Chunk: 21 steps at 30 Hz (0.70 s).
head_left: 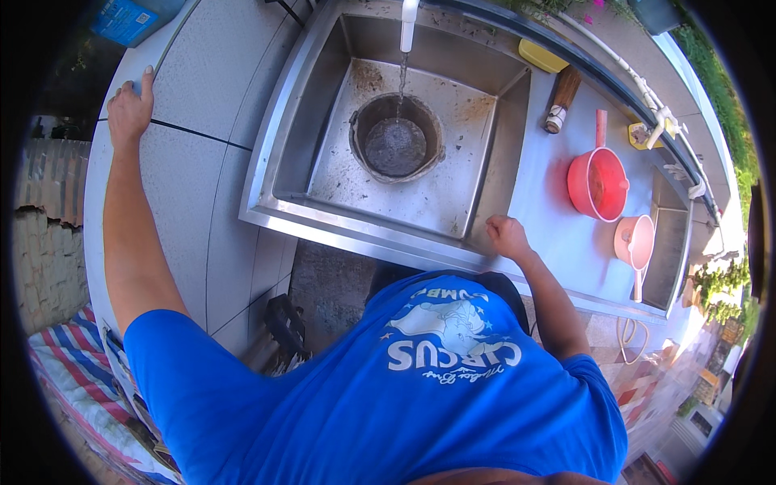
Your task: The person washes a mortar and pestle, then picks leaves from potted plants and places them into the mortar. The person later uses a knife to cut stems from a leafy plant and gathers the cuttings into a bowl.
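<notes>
Dark bucket (373, 123) is standing upright on the floor of the steel sink (420, 198), toward its far side, with its mouth facing up. A stream is falling from the white tap (410, 28) into it, and water (394, 152) is covering the bottom inside; the depth is not showing clearly.

Neither hand is touching the bucket. The hands are resting well apart: the left hand (129, 111) is lying at the outer edge of the grey counter (190, 81), thumb spread from the fingers, while the right hand (509, 238) is curling into a loose fist by the sink's near right corner, with nothing visible in it. A red dipper (598, 182) and a pink dipper (634, 241) are lying to the right.

With water inside, the bucket is probably weighing far more than its shell would alone, and its load is likely sloshing when tilted. The wall is looking thick and tough rather than fragile, perhaps slightly flexible, though the material is not certain. The wet surface is probably being slippery. No handle is showing, so opposite sides of the uneven rim are offering the best hold, one hand each, keeping it level.
</notes>
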Each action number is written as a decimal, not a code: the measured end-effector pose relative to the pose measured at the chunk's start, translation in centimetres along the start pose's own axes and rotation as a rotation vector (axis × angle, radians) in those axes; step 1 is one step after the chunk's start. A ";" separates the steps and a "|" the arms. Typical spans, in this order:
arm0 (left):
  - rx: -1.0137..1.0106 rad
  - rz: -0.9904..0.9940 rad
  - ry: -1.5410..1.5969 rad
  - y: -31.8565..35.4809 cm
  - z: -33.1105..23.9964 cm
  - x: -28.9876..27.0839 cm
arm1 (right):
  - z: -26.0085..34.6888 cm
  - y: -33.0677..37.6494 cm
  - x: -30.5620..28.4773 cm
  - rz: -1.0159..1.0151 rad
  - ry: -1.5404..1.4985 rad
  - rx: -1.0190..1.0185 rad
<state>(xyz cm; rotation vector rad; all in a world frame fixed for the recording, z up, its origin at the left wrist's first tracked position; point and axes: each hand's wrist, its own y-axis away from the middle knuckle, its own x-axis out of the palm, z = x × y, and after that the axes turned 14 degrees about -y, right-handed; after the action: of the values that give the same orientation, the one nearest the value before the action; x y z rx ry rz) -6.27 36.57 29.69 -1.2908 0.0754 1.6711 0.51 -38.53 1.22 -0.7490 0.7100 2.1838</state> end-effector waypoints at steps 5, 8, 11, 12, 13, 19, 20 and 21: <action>-0.019 0.043 0.008 -0.2 0.4 0.4 | 0.0 -0.4 0.9 -0.067 0.026 0.069; -0.033 0.063 0.014 0.0 -0.2 -0.5 | -0.1 -0.2 1.2 -0.095 0.049 0.056; -0.020 0.063 0.003 0.1 0.1 -0.2 | -0.1 0.0 1.5 -0.120 0.024 0.041; -0.019 0.059 -0.003 0.0 0.2 -0.2 | -0.1 -0.1 1.5 -0.131 0.013 0.035; -0.017 0.056 -0.009 -0.1 0.2 -0.2 | -0.2 -0.1 1.5 -0.133 0.019 0.038; -0.030 0.041 0.022 0.3 -0.2 -0.7 | 0.1 -0.1 1.5 -0.140 0.036 0.043; -0.029 0.044 0.020 0.3 -0.3 -0.8 | 0.1 -0.1 1.5 -0.142 0.033 0.046; -0.027 0.047 0.017 0.4 -0.3 -0.9 | 0.1 -0.1 1.5 -0.142 0.030 0.049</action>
<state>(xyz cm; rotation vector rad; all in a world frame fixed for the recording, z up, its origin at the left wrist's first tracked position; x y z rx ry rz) -6.38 35.59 30.05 -1.3329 0.0947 1.7065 -0.33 -37.72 0.24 -0.7840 0.7008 2.0240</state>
